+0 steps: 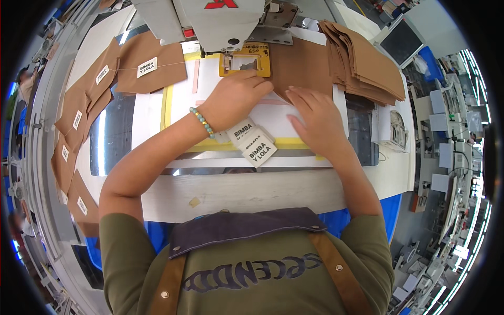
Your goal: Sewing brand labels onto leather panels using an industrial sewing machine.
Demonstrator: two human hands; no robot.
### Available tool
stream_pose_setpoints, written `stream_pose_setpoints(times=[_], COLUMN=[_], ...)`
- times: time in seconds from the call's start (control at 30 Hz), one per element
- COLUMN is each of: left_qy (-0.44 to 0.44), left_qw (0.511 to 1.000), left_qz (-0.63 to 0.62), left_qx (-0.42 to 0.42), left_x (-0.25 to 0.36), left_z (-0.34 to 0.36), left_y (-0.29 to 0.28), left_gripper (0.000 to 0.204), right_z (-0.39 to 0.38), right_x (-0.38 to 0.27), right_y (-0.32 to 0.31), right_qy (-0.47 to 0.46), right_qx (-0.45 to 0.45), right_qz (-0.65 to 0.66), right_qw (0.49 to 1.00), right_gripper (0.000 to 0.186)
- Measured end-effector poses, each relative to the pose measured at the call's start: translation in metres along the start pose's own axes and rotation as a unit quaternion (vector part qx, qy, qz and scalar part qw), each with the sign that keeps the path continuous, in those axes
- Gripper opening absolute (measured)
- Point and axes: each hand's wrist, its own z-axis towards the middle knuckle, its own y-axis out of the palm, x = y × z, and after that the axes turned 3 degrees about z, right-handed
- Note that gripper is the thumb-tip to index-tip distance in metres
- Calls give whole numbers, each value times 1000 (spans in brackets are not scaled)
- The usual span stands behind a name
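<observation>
My left hand [237,98] is closed, its fingers curled at the front edge of a yellow frame [266,67] below the sewing machine head [220,26]. The fingertips are close to the left edge of a brown flat piece [302,65]; whether they pinch anything is hidden. My right hand [316,119] has its fingers stretched out, with their tips on the front edge of that brown piece, thumb apart. Under my left wrist lie several white printed labels [261,150], fanned over one another.
A thick stack of brown pieces [367,63] stands at the right. On the left, a chain of brown pieces with labels [155,65] curves toward me, joined by thread. A white box [394,128] and a dark screen [401,42] are farther right.
</observation>
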Motion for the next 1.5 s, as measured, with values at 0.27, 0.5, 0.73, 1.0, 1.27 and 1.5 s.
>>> stream_pose_setpoints(times=[0.27, 0.5, 0.73, 1.0, 1.27, 1.5], left_qy=[26, -6, -141, -172, -162, -161], left_qw=[993, 988, 982, 972, 980, 979], left_qz=[113, 149, 64, 41, 60, 2], left_qx=[-12, -50, -107, -155, -94, -129], left_x=[-31, -45, -24, -22, -18, -17], left_z=[-43, -81, -103, -107, -113, -117], left_y=[-37, -54, -71, -72, -75, -78], left_gripper=[30, 28, 54, 67, 72, 69], right_z=[-8, 9, -12, -8, -10, -15], right_x=[41, 26, 29, 21, 18, 24], right_y=[22, 29, 13, 22, 22, 15], right_qy=[-11, -1, 44, 20, 31, 35], right_qx=[-12, -130, -171, -179, -166, -188], right_qz=[-50, 5, 38, 49, 55, 67], right_qw=[999, 992, 984, 982, 984, 979], right_gripper=[28, 51, 66, 72, 74, 70])
